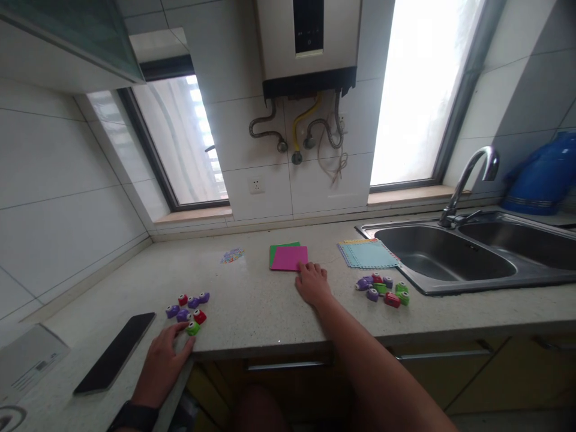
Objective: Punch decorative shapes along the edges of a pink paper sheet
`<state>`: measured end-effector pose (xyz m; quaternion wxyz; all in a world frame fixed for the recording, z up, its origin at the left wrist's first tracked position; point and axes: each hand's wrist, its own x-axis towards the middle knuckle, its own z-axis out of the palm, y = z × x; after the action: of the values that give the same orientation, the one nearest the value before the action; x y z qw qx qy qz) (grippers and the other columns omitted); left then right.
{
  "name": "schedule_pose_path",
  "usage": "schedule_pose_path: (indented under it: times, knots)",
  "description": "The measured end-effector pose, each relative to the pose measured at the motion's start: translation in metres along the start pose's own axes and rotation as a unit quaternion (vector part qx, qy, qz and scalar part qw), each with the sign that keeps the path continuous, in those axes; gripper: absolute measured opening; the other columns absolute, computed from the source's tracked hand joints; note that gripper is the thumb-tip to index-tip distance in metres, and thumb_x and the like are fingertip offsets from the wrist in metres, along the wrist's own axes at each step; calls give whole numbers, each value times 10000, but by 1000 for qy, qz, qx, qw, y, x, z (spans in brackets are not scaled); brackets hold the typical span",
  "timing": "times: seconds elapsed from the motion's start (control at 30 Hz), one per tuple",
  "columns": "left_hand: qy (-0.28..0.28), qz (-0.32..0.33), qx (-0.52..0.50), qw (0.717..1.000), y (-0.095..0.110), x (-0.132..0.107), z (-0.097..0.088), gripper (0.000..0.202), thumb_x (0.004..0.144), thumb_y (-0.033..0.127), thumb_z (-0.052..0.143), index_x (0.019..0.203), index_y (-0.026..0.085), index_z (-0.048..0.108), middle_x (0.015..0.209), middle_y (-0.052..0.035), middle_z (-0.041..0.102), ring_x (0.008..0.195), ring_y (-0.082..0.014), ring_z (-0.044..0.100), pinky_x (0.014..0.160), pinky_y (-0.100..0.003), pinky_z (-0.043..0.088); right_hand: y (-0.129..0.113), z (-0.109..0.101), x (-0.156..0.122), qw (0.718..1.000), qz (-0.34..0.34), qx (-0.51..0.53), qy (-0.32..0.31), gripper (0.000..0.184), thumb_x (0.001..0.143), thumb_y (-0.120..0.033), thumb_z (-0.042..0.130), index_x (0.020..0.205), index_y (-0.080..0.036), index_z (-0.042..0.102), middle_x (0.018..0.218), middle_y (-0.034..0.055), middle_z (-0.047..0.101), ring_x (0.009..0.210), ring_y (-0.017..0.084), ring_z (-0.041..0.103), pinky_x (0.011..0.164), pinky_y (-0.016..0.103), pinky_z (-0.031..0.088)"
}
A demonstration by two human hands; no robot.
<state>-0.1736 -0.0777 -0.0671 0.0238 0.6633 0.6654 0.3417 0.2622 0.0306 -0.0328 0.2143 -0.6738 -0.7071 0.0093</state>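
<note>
at the near edge of the tabletop [256, 306], toward its left end, the person's left hand [167, 357] rested with thumb and forefinger apart, the forefinger at a small green piece [193, 329]; the gap between them showed, so nothing looked firmly gripped. the other pieces of that left cluster [183, 315], purple and red, lay just beyond. a dark flat slab [114, 354] and a white box [29, 360] lay near the left end, the box's inside out of sight. below the near edge, a shut drawer [441, 366] hid its contents.

the right hand [314, 282] reached over the middle of the near edge, bent fingers touching the near right corner of a pink sheet [288, 259], which partly covered a green sheet [272, 255]; whether they pinched it could not be told. a right cluster [380, 289] of similar pieces sat before the sink.

a careless nudge could likely roll the green piece off the near edge; a sideways drag of the fingers could slide the pink sheet askew. pale blue sheets [369, 254] reached the rim of the sink [427, 288], so a knock might tip some into the nearer bowl. its two bowls were only partly visible, and the faucet [465, 180] rose behind them.
</note>
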Motion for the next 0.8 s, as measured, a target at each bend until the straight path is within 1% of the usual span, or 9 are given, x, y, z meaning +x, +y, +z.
schedule_pose_path:
  times: [0.07,0.17,0.23,0.4,0.47,0.53,0.6,0.7,0.8]
  knots:
    - [1,-2,-5,1000,1,0,0,471,806,539,594,1111,186,653,1169,-141,692,1105,-353,640,1017,-509,487,0,0,0,1000,9,-5,7,560,948,-348,501,1484,-186,477,1350,204,559,1251,357,434,1032,481,270]
    - [1,-15,-14,1000,5,0,-2,466,794,549,597,1089,193,654,1166,-134,702,1107,-352,651,1011,-509,500,1,2,2,1000,12,-4,16,433,929,-365,531,1303,-168,624,1365,212,529,1261,368,423,1033,482,271]
    - [-6,-28,-20,999,7,-1,-3,461,798,552,593,1090,200,651,1158,-128,713,1101,-348,661,997,-505,515,2,3,3,1000,10,1,23,401,914,-373,552,1234,-152,652,1410,222,497,1281,376,416,1039,483,272]
    - [-20,-33,-31,999,8,-3,-3,467,815,544,598,1147,217,624,1171,-115,726,1108,-340,677,988,-493,527,7,7,4,999,-13,21,24,502,903,-356,570,1384,-215,574,1530,198,433,1300,369,459,1053,506,280]
    - [-24,-30,-36,999,6,-3,-2,485,822,543,601,1191,228,610,1196,-105,723,1124,-334,676,996,-487,524,9,8,4,999,-30,31,21,497,911,-333,558,1398,-234,573,1553,182,427,1331,356,461,1069,510,284]
    - [-22,-22,-36,999,2,-3,-1,502,826,535,608,1226,232,605,1178,-96,729,1125,-329,675,1001,-487,519,10,9,5,998,-45,44,20,481,913,-298,551,1385,-215,590,1561,178,431,1369,336,450,1083,490,305]
    - [-18,-10,-31,999,-1,-2,1,507,828,519,616,1242,227,612,1125,-93,738,1096,-328,680,984,-484,525,12,11,7,996,-56,59,24,439,910,-255,549,1333,-169,632,1539,190,460,1373,317,465,1089,454,339]
    - [-21,17,-30,999,-4,-1,2,472,831,502,624,1205,214,655,1109,-100,732,1031,-319,693,954,-470,536,16,15,11,993,-70,93,37,315,919,-195,546,1177,-129,715,1413,195,580,1281,272,562,1085,379,391]
    - [-29,38,-29,998,-1,-1,2,425,841,485,627,1164,215,686,1161,-106,717,1039,-311,684,978,-472,523,20,17,13,985,-86,136,60,214,961,-225,587,1115,-152,716,1296,141,658,1205,242,614,1075,399,438]
